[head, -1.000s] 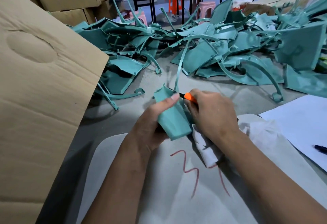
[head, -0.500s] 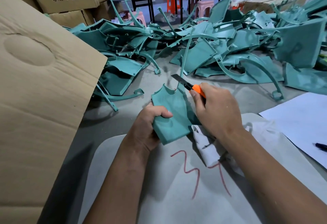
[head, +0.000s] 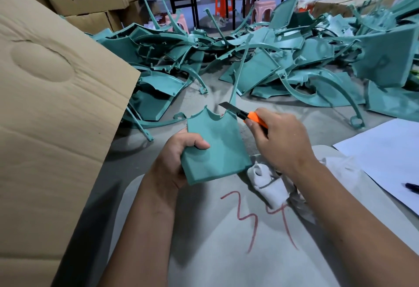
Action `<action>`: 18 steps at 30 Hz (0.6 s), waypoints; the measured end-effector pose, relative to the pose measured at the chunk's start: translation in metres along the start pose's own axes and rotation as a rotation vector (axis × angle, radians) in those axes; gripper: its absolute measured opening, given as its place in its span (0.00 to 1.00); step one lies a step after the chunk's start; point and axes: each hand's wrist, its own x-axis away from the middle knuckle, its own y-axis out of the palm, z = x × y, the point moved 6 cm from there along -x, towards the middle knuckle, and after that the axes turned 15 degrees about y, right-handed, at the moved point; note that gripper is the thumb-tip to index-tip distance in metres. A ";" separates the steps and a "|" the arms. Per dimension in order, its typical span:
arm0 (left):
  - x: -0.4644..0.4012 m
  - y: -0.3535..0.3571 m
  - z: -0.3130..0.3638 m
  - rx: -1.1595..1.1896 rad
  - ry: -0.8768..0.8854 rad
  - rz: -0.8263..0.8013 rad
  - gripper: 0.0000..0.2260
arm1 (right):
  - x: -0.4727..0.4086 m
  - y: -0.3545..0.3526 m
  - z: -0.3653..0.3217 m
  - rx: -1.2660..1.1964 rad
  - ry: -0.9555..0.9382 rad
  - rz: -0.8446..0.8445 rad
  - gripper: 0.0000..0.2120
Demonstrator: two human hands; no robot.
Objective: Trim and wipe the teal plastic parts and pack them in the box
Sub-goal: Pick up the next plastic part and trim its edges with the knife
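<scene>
Since half a second ago the teal panel (head: 215, 148) has turned flatter toward my view, its broad face now fully showing, and the knife blade has pulled a little clear of its notched top edge. I see my left hand (head: 179, 157) clamped on the panel's left edge, thumb pressed over the front face and the other fingers wrapped behind, holding it tilted above the work surface. A thin teal runner rises from the panel's upper right corner, away from my hands. My right hand (head: 278, 141) is closed around the orange utility knife (head: 243, 115), forefinger laid along its handle; the dark blade points up and to the left, its tip just above the panel's scalloped top edge, and I cannot tell whether the steel touches the plastic. Directly beneath my right wrist a crumpled white cloth (head: 268, 182) lies on the grey mat (head: 204, 252), which carries red handwritten marks nearer my body. Beyond both hands a large heap of teal parts (head: 283, 60) sprawls across the table. To the outside of my left forearm stands the open cardboard box flap (head: 56, 105), close beside that arm. To the outside of my right forearm sits a white sheet (head: 385, 150) with a dark pen (head: 411, 186) resting on it.
</scene>
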 end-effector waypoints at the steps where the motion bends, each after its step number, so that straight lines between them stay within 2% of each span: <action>1: 0.001 -0.001 0.003 -0.026 -0.016 -0.022 0.15 | -0.001 0.000 0.002 -0.004 0.015 0.011 0.16; 5: 0.007 -0.013 0.004 -0.121 -0.170 -0.076 0.19 | -0.009 -0.012 0.028 -0.042 0.218 0.119 0.15; 7: 0.008 -0.016 0.003 -0.150 -0.207 -0.079 0.21 | -0.009 -0.019 0.034 -0.032 0.255 0.185 0.16; 10: 0.009 -0.015 0.007 -0.155 -0.197 -0.059 0.14 | -0.004 -0.014 0.011 -0.130 0.001 0.084 0.15; 11: 0.009 -0.016 0.009 -0.142 -0.184 -0.049 0.13 | -0.001 -0.009 0.002 -0.109 -0.077 0.026 0.15; 13: 0.009 -0.019 0.010 -0.124 -0.180 -0.041 0.16 | -0.002 -0.001 -0.002 -0.034 -0.112 -0.009 0.16; 16: 0.011 -0.026 0.010 -0.148 -0.192 -0.039 0.17 | -0.008 -0.004 0.013 -0.035 0.007 0.077 0.15; 18: 0.016 -0.029 0.014 -0.153 -0.143 -0.037 0.17 | -0.014 -0.017 0.037 0.001 0.187 0.188 0.16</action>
